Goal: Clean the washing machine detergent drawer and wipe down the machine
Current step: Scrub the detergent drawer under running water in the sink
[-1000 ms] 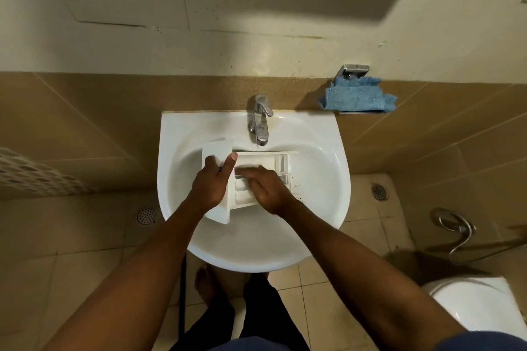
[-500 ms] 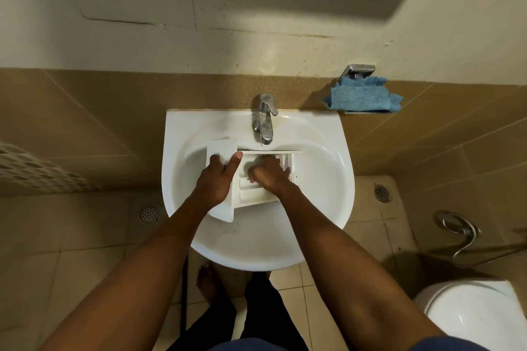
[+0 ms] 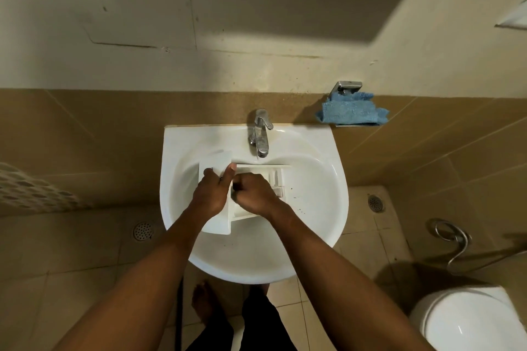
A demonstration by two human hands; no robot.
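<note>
A white plastic detergent drawer (image 3: 216, 222) lies in the white sink basin (image 3: 319, 208) under the chrome tap (image 3: 260, 134). My left hand (image 3: 212, 191) grips the drawer's front panel, thumb over its top edge. My right hand (image 3: 253, 194) is inside the drawer's compartments with its fingers curled down out of sight; whether they hold anything is hidden. The ribbed right end of the drawer (image 3: 278, 182) shows beside that hand. Dark specks lie on the basin to the right.
A blue cloth (image 3: 352, 112) sits on a small metal holder on the wall right of the sink. A toilet (image 3: 470, 322) stands at the lower right, a spray hose (image 3: 453, 239) above it. Floor drains are on both sides.
My right hand has shifted left inside the drawer, close against my left thumb, after being further in toward the tap. My left hand keeps its grip. The view tilted up slightly.
</note>
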